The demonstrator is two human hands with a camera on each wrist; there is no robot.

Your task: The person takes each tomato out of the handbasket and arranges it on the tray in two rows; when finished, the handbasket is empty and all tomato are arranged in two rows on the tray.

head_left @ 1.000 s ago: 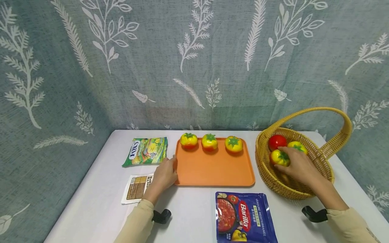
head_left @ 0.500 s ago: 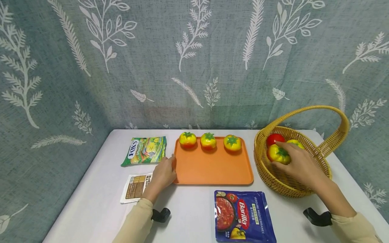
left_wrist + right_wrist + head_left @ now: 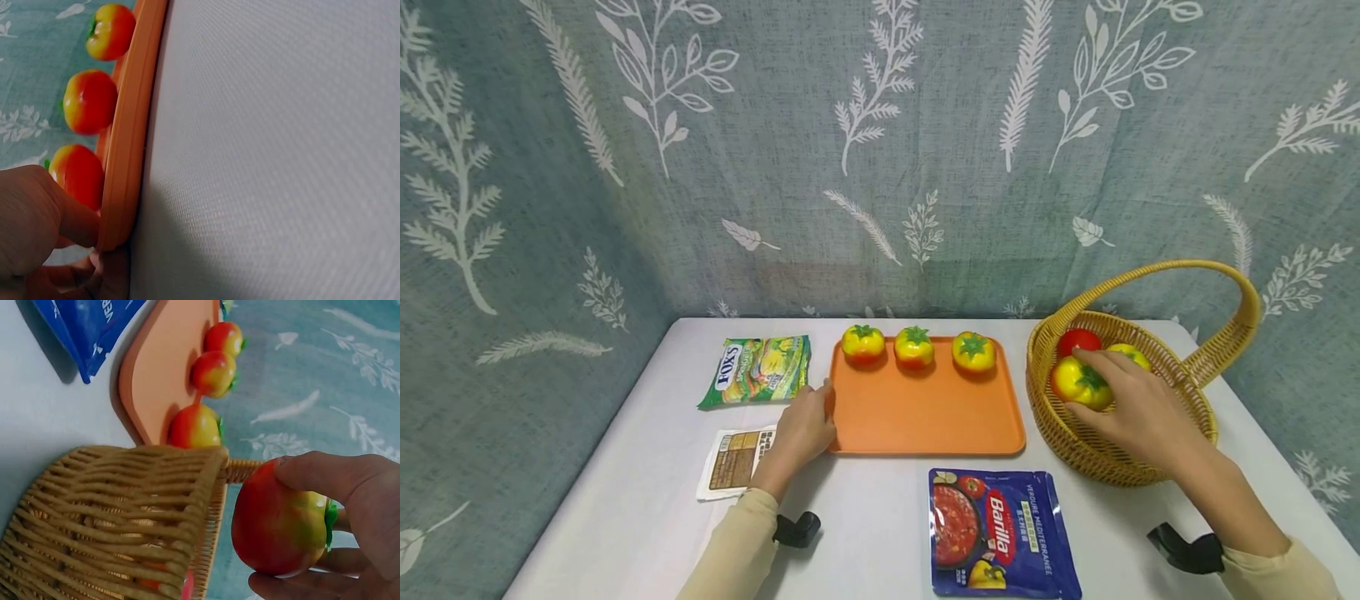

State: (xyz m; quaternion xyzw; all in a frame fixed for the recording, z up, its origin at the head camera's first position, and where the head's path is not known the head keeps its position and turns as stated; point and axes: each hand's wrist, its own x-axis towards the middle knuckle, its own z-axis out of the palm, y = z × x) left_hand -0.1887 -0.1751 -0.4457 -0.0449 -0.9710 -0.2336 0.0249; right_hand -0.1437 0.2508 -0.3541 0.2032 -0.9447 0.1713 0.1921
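Note:
My right hand point(image 3: 1138, 408) is over the wicker basket point(image 3: 1060, 446), holding a yellow-and-red tomato point(image 3: 275, 525) with a green leafy top between thumb and fingers. In the right wrist view this tomato shows above the basket rim. A red tomato point(image 3: 1078, 341) and another yellow one point(image 3: 1131, 355) lie in the basket, the latter partly covered by the hand. My left hand point(image 3: 805, 427) pinches the left edge of an orange tray point(image 3: 925, 417), thumb at the rim and fingers low beside it. Three yellow-and-red tomatoes point(image 3: 913, 348) line the tray's far side.
A green candy bag point(image 3: 760, 371) lies left of the tray, with a small brown-and-white packet point(image 3: 733, 462) nearer me. In front of the tray is a blue sauce pouch point(image 3: 1003, 533). The basket's tall arched handle point(image 3: 1217, 275) rises at the right. A patterned curtain point(image 3: 775, 167) hangs behind the table.
My right hand has shifted the tomato slightly left within the basket area, and its fingers look a little looser round it. The left hand stays at the tray's edge.

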